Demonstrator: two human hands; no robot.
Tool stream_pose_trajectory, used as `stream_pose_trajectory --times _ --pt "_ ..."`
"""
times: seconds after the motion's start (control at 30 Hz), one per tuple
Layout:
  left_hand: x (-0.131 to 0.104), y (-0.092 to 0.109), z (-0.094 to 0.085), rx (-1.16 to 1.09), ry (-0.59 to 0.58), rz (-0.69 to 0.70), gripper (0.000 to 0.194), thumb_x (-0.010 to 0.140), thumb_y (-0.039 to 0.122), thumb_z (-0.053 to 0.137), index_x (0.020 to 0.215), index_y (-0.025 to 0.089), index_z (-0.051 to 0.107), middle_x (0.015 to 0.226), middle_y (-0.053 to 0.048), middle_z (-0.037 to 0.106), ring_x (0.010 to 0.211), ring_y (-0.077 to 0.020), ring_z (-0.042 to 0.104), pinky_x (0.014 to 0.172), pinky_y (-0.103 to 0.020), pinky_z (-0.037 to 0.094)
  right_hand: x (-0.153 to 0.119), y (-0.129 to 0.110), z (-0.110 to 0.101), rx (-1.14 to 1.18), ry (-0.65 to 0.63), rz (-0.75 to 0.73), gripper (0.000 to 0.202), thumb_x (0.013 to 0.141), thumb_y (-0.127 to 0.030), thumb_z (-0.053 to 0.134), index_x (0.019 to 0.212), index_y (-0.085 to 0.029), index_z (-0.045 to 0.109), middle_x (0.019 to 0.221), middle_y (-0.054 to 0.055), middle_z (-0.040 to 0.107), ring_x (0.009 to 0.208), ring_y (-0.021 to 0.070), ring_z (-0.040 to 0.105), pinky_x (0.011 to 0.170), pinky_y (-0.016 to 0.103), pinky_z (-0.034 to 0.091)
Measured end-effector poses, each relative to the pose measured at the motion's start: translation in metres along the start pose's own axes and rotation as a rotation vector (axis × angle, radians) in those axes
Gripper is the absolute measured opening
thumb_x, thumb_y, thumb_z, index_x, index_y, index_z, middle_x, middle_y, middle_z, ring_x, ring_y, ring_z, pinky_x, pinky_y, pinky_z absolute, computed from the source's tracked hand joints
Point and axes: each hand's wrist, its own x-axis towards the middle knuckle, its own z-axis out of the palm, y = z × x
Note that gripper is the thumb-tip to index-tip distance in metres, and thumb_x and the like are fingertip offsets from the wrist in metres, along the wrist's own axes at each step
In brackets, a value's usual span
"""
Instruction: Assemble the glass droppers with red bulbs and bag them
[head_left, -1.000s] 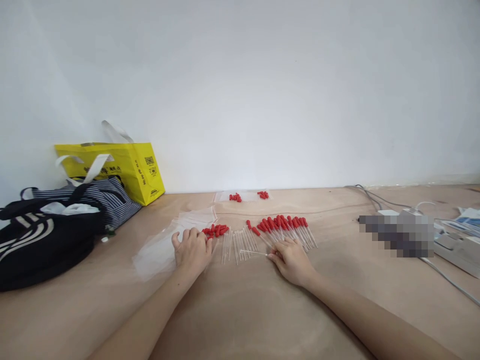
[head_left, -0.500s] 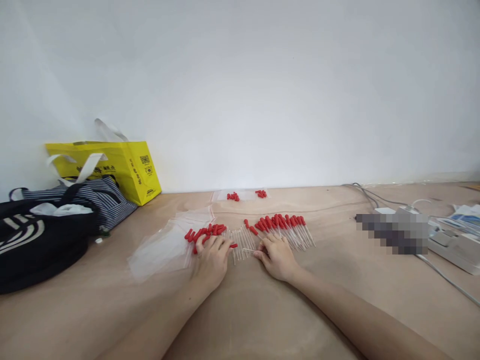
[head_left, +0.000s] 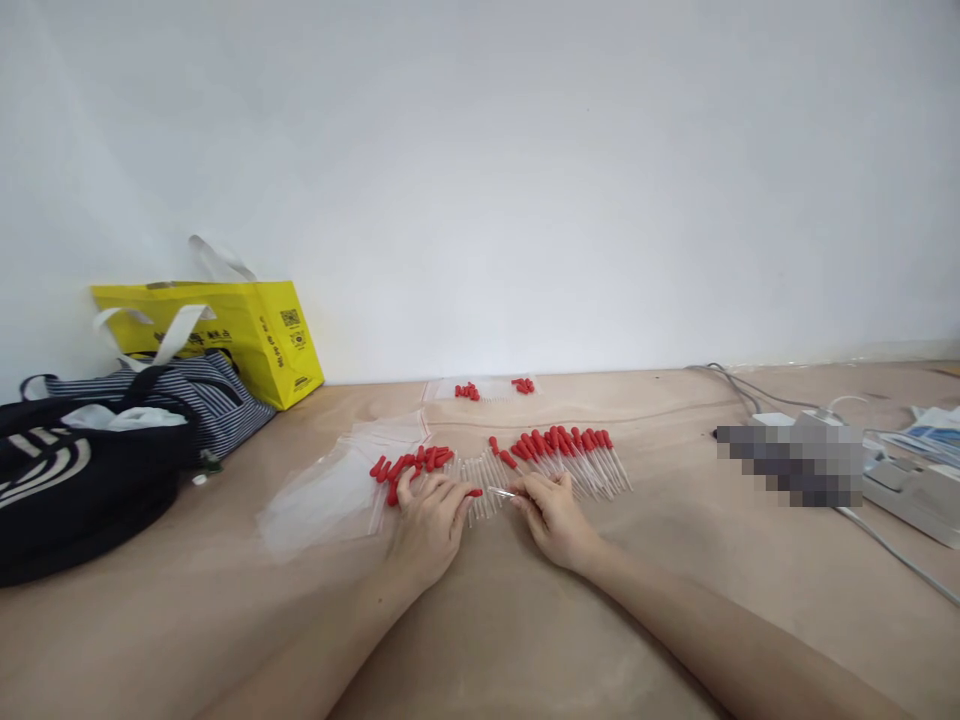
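Note:
My left hand (head_left: 431, 525) pinches a small red rubber bulb (head_left: 474, 492) at its fingertips. Facing it, my right hand (head_left: 555, 518) is closed on a thin clear tube (head_left: 501, 492), whose free end points left at the bulb, a small gap apart. Loose clear tubes (head_left: 476, 475) lie side by side behind and between the hands. Several loose red bulbs (head_left: 412, 463) are heaped beyond my left hand, partly on clear plastic bags (head_left: 330, 495). Behind my right hand lies a row of tubes with red bulbs on them (head_left: 574, 445).
Near the wall lies a clear bag (head_left: 495, 388) with red bulbs and tubes. A yellow bag (head_left: 281, 345), a striped bag (head_left: 225, 405) and a black bag (head_left: 90, 500) stand at the left. Cables and a power strip (head_left: 911, 495) lie at the right.
The bulb in my left hand and the tube in my right hand are raised slightly and more in line with each other. The piles around them look the same.

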Motion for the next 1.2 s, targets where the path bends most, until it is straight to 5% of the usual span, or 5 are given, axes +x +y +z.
stream_pose_trajectory --times 0.4,0.7,1.2 --pt "-0.002 0.005 0.004 -0.094 -0.006 -0.038 0.019 0.085 0.024 0.039 0.079 0.022 0.057 0.072 0.001 0.064 0.075 -0.0171 0.055 0.088 -0.045 0.02 -0.002 -0.007 -0.001 -0.098 0.053 -0.113 0.017 0.083 -0.015 0.039 0.079 -0.019 0.055 0.071 0.0 0.06 0.06 0.0108 0.046 0.064 0.027 0.019" --pt "-0.005 0.008 0.0 -0.147 -0.008 0.043 0.021 0.085 0.025 0.04 0.075 0.021 0.058 0.066 0.002 0.062 0.072 -0.0154 0.055 0.09 -0.046 0.017 -0.003 -0.007 -0.007 -0.273 0.007 -0.246 0.02 0.077 -0.011 0.04 0.076 -0.019 0.058 0.064 -0.001 0.057 0.056 0.0096 0.042 0.059 0.028 0.016" --pt "-0.01 0.011 0.006 -0.165 0.009 0.175 0.022 0.084 0.022 0.038 0.069 0.02 0.054 0.064 0.002 0.061 0.074 -0.0156 0.054 0.093 -0.044 0.016 -0.005 -0.014 -0.008 -0.242 -0.069 -0.317 0.023 0.073 -0.006 0.037 0.072 -0.018 0.057 0.063 0.0 0.055 0.055 0.0107 0.039 0.061 0.028 0.018"
